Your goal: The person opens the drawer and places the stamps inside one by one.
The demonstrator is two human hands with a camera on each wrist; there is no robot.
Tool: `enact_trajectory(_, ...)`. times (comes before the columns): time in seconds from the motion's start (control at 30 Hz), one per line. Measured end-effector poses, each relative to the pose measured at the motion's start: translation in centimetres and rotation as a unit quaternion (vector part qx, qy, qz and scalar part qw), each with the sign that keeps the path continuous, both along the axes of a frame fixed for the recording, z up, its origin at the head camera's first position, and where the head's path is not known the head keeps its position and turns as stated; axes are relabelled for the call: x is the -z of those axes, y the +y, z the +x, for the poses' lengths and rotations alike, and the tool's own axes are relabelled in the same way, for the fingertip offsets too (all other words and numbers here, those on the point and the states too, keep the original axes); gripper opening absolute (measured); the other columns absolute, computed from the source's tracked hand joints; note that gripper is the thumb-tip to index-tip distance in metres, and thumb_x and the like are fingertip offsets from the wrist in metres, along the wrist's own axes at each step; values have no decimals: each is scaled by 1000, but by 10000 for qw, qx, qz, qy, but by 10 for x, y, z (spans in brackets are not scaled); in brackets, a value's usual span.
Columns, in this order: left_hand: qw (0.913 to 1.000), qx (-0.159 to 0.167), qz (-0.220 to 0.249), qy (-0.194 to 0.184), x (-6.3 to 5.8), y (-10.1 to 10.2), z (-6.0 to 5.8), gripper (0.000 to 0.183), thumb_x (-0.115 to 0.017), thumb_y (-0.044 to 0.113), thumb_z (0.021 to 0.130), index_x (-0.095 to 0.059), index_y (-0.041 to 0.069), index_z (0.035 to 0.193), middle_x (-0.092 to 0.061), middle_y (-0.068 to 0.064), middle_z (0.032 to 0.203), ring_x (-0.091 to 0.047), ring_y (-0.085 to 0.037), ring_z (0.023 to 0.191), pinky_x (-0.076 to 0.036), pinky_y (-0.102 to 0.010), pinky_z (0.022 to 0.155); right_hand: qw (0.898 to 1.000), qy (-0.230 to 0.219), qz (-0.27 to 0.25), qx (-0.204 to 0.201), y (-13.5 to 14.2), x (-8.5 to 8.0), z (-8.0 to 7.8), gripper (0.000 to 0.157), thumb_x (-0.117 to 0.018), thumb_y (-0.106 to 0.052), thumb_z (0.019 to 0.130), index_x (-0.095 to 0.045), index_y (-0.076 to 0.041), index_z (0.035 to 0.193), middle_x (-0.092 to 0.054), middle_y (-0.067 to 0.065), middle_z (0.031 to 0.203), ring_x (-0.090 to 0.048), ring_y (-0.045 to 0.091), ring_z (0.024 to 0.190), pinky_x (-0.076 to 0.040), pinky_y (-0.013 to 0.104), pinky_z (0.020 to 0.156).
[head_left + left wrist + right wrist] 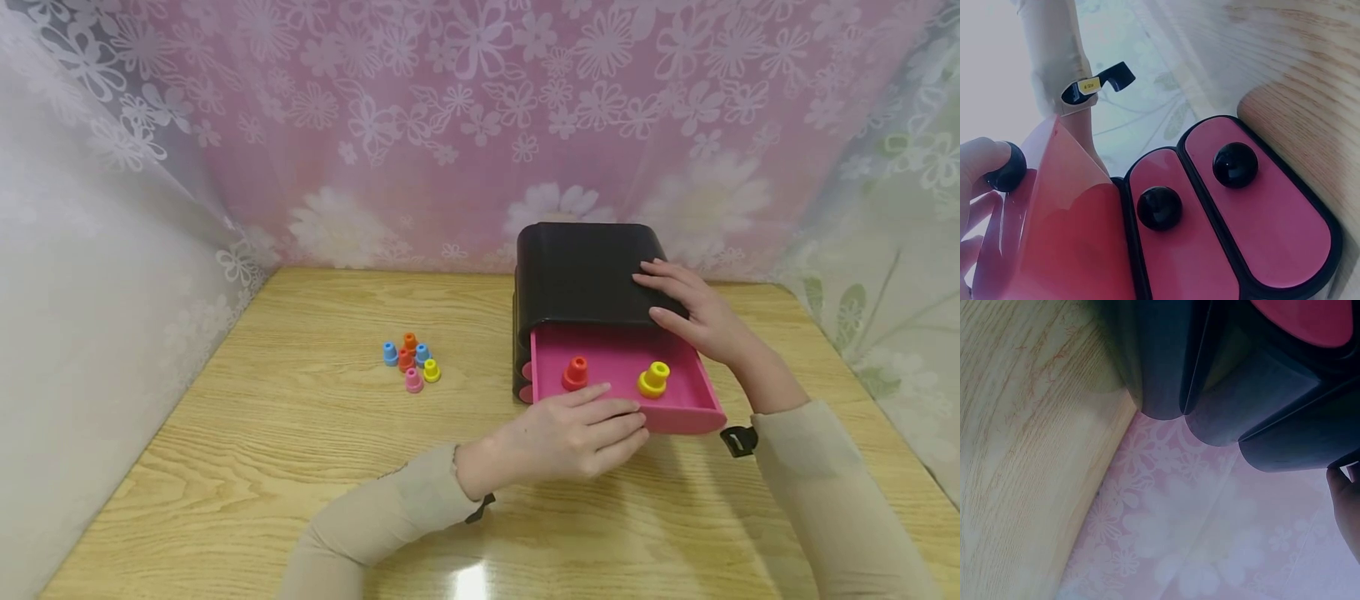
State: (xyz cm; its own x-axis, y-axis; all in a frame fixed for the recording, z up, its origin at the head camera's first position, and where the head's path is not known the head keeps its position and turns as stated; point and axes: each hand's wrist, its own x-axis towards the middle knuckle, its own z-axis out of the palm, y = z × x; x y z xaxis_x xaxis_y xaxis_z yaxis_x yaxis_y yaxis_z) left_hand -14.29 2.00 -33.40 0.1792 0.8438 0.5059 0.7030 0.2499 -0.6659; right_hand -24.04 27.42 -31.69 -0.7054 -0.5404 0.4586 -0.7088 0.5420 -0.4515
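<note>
A black cabinet (588, 271) with pink drawers stands on the table, its top drawer (622, 419) pulled out. Inside that drawer are a red peg-like piece (576, 374) and a yellow one (655, 380), both upright. My left hand (566, 437) reaches across the drawer's front; in the left wrist view its thumb and fingers grip the round black knob (1010, 169). The right hand (693, 312) rests on the right side of the cabinet's top with its fingers extended. Two lower drawers (1182, 244), each with a black knob, are closed.
Left of the cabinet, several small pieces sit in a cluster on the wooden table (300, 450): blue (390, 354), orange (409, 341), pink (414, 381) and yellow (432, 371) among them. A pink flowered curtain (450, 125) hangs behind, with pale cloths at both sides.
</note>
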Motion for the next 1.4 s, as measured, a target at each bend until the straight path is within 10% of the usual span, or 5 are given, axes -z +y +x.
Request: enact_trajectory(1.4,9922,-868,-144,-886,2,3,-38,28,-47,9,91,-59,12,116,-56,-1,117,-44,-16,117,-31,-35,98,10000,-6,3,-86,-1,-2,3,43,-54,-12,87,-45,-3,128,-32,18,136,-17,32,129,-13,55,100)
